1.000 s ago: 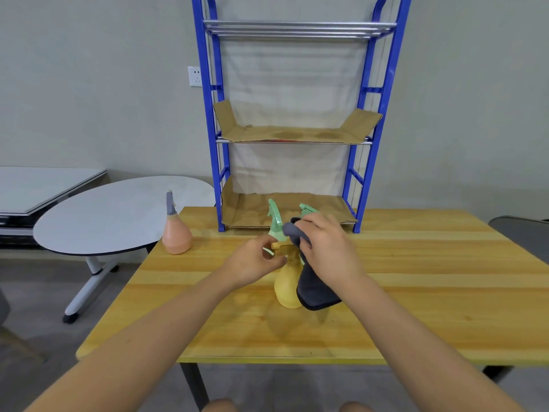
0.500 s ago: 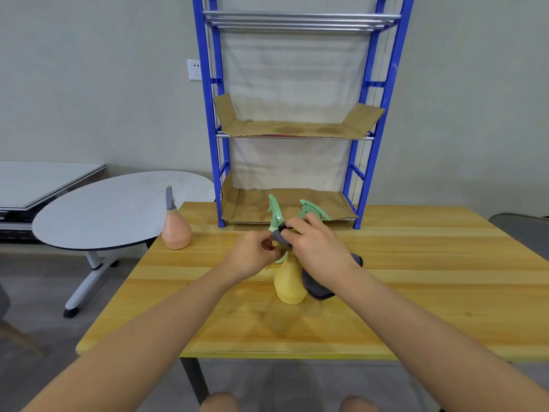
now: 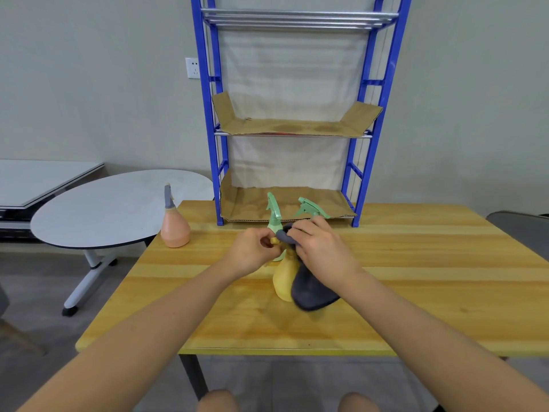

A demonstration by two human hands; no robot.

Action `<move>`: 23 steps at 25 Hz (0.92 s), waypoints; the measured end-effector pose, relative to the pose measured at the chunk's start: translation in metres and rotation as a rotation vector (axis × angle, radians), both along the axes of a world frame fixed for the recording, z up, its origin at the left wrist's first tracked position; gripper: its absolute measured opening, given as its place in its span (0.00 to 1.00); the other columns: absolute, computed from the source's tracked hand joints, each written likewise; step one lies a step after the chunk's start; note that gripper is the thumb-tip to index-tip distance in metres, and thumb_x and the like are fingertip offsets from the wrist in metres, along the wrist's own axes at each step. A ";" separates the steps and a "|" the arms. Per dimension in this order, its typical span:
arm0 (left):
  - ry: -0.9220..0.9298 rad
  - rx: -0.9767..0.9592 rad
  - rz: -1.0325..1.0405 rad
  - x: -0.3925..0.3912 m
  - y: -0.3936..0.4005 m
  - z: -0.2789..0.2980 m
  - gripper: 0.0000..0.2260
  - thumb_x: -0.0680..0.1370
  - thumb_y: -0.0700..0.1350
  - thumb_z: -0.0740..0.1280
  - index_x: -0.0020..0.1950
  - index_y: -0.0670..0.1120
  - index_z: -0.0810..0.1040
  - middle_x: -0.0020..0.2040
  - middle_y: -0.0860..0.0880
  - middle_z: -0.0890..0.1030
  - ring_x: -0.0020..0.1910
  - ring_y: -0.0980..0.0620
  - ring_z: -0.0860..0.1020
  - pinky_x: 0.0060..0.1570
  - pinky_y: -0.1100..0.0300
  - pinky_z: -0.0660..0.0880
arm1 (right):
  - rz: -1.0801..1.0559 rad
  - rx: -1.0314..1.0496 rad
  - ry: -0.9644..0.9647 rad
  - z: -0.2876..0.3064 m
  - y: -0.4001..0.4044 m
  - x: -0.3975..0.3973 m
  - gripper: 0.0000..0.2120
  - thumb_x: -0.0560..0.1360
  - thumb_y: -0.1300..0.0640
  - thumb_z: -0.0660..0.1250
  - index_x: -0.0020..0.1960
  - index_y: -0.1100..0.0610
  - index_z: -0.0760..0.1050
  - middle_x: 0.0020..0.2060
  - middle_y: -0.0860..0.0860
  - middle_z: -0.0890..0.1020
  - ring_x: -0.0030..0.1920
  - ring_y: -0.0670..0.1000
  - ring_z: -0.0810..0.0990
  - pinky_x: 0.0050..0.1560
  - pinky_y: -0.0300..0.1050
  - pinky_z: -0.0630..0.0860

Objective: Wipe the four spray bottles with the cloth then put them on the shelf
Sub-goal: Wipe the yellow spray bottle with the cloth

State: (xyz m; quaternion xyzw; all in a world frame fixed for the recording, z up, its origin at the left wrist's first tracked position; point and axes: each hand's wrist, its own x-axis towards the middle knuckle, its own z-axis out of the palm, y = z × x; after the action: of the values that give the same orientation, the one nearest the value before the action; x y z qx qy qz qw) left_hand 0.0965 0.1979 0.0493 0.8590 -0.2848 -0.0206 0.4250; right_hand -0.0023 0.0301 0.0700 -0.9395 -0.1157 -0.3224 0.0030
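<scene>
A yellow spray bottle (image 3: 283,279) stands on the wooden table (image 3: 416,278) in front of me. My left hand (image 3: 252,253) pinches its nozzle tip. My right hand (image 3: 322,251) grips a dark grey cloth (image 3: 310,291) against the bottle's top, and the cloth hangs down the bottle's right side. Behind my hands, two green spray heads show: one upright (image 3: 273,212) and one tilted right (image 3: 310,208); their bodies are hidden. An orange spray bottle (image 3: 174,228) with a grey head stands at the table's far left. The blue shelf (image 3: 208,114) rises at the table's back.
Cardboard sheets line the shelf's bottom level (image 3: 246,208) and middle level (image 3: 291,127); the top level has bare metal bars. A round grey table (image 3: 113,209) stands to the left, a grey chair edge (image 3: 523,230) at the right.
My right hand has shifted the cloth on the yellow bottle's top, and the cloth hangs lower down its right side again. My left hand stays on the nozzle.
</scene>
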 end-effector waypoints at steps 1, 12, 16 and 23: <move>0.005 -0.009 -0.002 -0.001 0.000 -0.001 0.04 0.75 0.48 0.75 0.45 0.49 0.82 0.34 0.53 0.81 0.32 0.57 0.75 0.32 0.65 0.71 | -0.003 0.034 0.015 -0.001 -0.003 -0.001 0.09 0.71 0.63 0.72 0.51 0.56 0.81 0.50 0.49 0.81 0.52 0.53 0.75 0.48 0.46 0.78; -0.172 0.178 -0.078 -0.015 -0.002 0.020 0.29 0.75 0.58 0.73 0.74 0.56 0.70 0.62 0.58 0.77 0.61 0.56 0.75 0.57 0.60 0.75 | -0.159 0.282 0.202 -0.030 -0.055 -0.025 0.12 0.74 0.60 0.62 0.39 0.44 0.69 0.41 0.41 0.75 0.47 0.47 0.71 0.46 0.47 0.75; -0.313 0.572 -0.157 -0.018 -0.034 0.049 0.29 0.74 0.60 0.72 0.73 0.53 0.72 0.64 0.52 0.79 0.64 0.49 0.76 0.60 0.48 0.77 | -0.200 0.303 0.224 -0.033 -0.057 -0.029 0.14 0.72 0.63 0.62 0.35 0.45 0.67 0.35 0.40 0.76 0.45 0.47 0.71 0.43 0.47 0.76; -0.400 0.995 -0.169 -0.016 -0.066 0.063 0.19 0.74 0.62 0.72 0.48 0.47 0.74 0.39 0.51 0.73 0.42 0.48 0.76 0.39 0.53 0.75 | -0.173 0.365 0.237 -0.042 -0.066 -0.033 0.16 0.74 0.64 0.62 0.33 0.46 0.68 0.32 0.39 0.76 0.43 0.47 0.76 0.43 0.45 0.78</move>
State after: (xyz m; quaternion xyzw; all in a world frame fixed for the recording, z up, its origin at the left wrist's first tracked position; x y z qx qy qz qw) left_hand 0.0806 0.1318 0.1123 0.9178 -0.3839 -0.0231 -0.0985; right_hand -0.0353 -0.0362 0.0282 -0.9611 0.0267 -0.2246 0.1587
